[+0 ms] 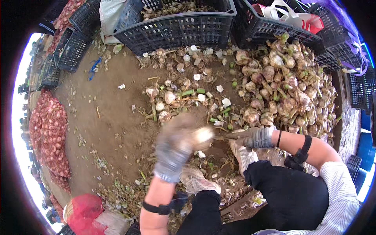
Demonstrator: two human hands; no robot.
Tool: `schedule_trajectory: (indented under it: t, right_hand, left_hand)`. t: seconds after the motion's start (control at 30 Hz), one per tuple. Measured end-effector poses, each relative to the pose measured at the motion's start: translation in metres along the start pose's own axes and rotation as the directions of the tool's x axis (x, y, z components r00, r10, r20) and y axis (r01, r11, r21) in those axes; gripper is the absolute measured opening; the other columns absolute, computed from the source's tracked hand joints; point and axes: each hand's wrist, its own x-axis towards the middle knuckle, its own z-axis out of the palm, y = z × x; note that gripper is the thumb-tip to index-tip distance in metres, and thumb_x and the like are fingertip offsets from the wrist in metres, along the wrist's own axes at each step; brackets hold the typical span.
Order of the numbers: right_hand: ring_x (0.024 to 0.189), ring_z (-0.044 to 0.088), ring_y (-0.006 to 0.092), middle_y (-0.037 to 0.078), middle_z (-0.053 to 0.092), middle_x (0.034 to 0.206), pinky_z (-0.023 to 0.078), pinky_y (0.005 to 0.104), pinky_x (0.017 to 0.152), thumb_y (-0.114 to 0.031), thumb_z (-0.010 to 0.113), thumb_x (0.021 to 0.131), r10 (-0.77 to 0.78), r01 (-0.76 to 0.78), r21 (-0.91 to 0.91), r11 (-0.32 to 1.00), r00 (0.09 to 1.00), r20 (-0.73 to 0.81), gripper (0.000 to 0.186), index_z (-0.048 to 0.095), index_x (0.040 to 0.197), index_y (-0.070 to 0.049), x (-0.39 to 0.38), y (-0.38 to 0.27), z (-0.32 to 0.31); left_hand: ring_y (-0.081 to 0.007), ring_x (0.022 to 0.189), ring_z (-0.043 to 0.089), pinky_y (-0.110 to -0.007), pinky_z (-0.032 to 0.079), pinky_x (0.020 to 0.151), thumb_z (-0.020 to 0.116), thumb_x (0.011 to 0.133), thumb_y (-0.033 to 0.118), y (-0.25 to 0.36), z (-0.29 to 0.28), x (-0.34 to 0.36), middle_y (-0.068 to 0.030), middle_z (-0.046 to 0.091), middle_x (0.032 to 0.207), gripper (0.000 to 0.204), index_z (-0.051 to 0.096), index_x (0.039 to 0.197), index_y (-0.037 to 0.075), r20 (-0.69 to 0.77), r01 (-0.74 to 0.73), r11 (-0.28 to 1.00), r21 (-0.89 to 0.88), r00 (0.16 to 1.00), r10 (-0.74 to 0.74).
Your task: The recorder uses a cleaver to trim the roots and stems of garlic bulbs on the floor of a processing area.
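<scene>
Grey gloves cover both hands in the head view. The left hand (176,137) is blurred; at its fingers is a whitish bulb (203,135), equally blurred, so I judge it is held there, probably by the fingertips so that most of it stays uncovered. The right hand (250,138) points its fingers toward the left one, just above the right shoe (245,156); whether it grips something, I cannot tell. Near it, on its far side, lies the big heap of garlic (282,82), with stems attached, perhaps put at this side to be within easy reach. Beyond the left hand, a few loose bulbs (169,98) lie on the ground among cut green stems (188,93). Farther, a black crate (176,33) contains more bulbs, maybe to keep them together, away from the scraps.
</scene>
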Motion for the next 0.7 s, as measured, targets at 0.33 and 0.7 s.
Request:
schedule_trajectory:
  t: [0.33, 0.7]
  right_hand:
    - [0.065, 0.064, 0.0176, 0.011, 0.066, 0.091, 0.053, 0.0296, 0.057, -0.05, 0.048, 0.092, 0.232, -0.233, 0.052, 0.971, 0.972, 0.025, 0.06, 0.033, 0.145, -0.025, 0.006, -0.029, -0.021]
    - [0.062, 0.063, 0.0346, 0.019, 0.066, 0.09, 0.052, 0.0448, 0.071, -0.046, 0.045, 0.095, -0.5, 0.372, -0.369, 0.852, 0.787, -0.36, 0.057, 0.028, 0.146, -0.03, 0.04, -0.028, -0.027]
  left_hand:
    - [-0.0286, 0.114, 0.051, -0.036, 0.043, 0.095, 0.07, 0.081, 0.006, -0.083, -0.103, 0.151, -0.0194, 0.049, 0.128, 0.065, 0.037, 0.137, 0.0, -0.508, 0.297, 0.77, 0.564, 0.861, 0.04]
    - [-0.0224, 0.107, 0.054, -0.034, 0.05, 0.089, 0.075, 0.066, -0.005, -0.088, -0.111, 0.149, -0.0117, 0.053, 0.117, 0.076, 0.038, 0.132, 0.003, -0.367, 0.196, 0.852, 0.486, 0.93, -0.005]
